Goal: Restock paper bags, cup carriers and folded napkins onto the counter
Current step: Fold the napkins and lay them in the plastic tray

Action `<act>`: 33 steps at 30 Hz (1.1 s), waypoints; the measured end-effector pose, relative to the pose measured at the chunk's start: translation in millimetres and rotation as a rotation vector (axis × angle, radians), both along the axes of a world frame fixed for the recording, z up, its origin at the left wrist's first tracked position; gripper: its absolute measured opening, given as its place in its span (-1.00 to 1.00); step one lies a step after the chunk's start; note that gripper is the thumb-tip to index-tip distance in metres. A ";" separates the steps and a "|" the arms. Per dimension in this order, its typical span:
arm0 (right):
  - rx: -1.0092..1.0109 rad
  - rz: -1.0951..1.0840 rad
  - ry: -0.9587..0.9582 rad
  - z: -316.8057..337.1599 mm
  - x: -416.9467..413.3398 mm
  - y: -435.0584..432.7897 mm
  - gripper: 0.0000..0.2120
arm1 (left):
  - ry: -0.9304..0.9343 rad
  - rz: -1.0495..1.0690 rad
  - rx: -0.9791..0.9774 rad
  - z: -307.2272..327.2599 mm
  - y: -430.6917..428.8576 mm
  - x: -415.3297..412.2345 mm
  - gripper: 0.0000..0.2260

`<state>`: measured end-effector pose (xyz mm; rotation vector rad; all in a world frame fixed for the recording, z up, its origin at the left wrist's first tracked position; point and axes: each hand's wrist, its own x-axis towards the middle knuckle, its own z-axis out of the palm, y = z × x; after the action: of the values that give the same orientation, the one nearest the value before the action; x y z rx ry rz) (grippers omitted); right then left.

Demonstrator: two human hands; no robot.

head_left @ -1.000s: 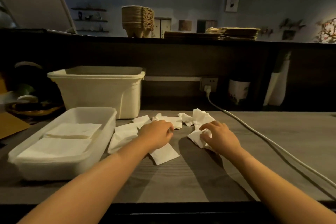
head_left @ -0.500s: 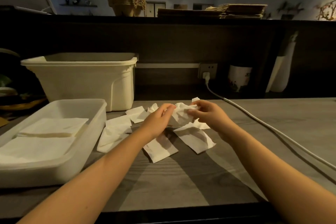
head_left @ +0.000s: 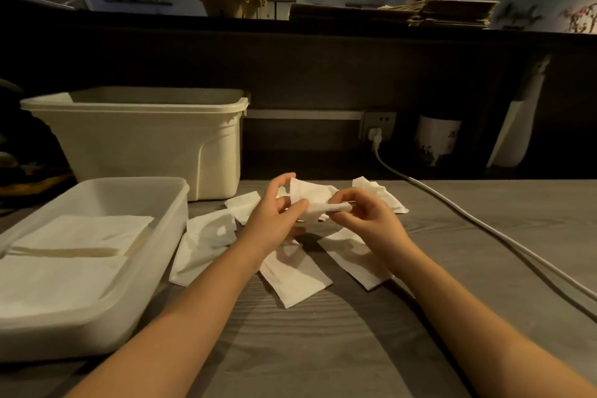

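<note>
The left hand (head_left: 274,215) and right hand (head_left: 366,220) are each pinching one crumpled napkin (head_left: 311,199), holding it above the scattered napkins (head_left: 294,281), seemingly to fold it flat.

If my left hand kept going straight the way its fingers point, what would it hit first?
Likely the right hand; the left hand points at it across the napkin both pinch. Depth unclear.
</note>
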<state>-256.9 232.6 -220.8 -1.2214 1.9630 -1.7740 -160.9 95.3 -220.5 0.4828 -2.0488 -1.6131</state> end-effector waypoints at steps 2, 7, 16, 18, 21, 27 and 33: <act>-0.009 0.022 -0.036 1.2 1.7 2.6 -0.91 | 0.015 0.017 -0.064 0.9 1.6 1.0 -0.57; -0.040 -0.012 -0.067 4.0 -0.2 5.9 -0.89 | -0.014 0.046 -0.009 -1.7 3.5 1.3 -0.77; 0.024 0.064 -0.198 4.1 7.7 2.8 -0.68 | 0.145 0.035 -0.189 -1.2 13.7 5.4 -0.93; 0.053 0.081 -0.196 4.4 11.5 2.5 -0.89 | 0.164 0.030 -0.216 -1.0 12.7 5.6 -0.94; 0.067 0.088 -0.178 4.8 12.1 3.3 -0.95 | 0.164 -0.010 -0.281 0.3 13.9 5.1 -0.83; 0.317 -0.264 0.340 8.3 -4.4 10.1 -0.89 | 0.127 -0.019 -0.331 1.2 6.9 9.1 -0.59; 0.935 -0.347 0.416 9.0 -20.8 25.9 -0.71 | 0.067 0.209 -0.329 -1.0 -5.9 9.6 -0.89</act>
<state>-277.7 258.5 -211.9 -0.9624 2.8452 -0.4785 -151.2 89.4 -221.5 0.4960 -2.0821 -1.1307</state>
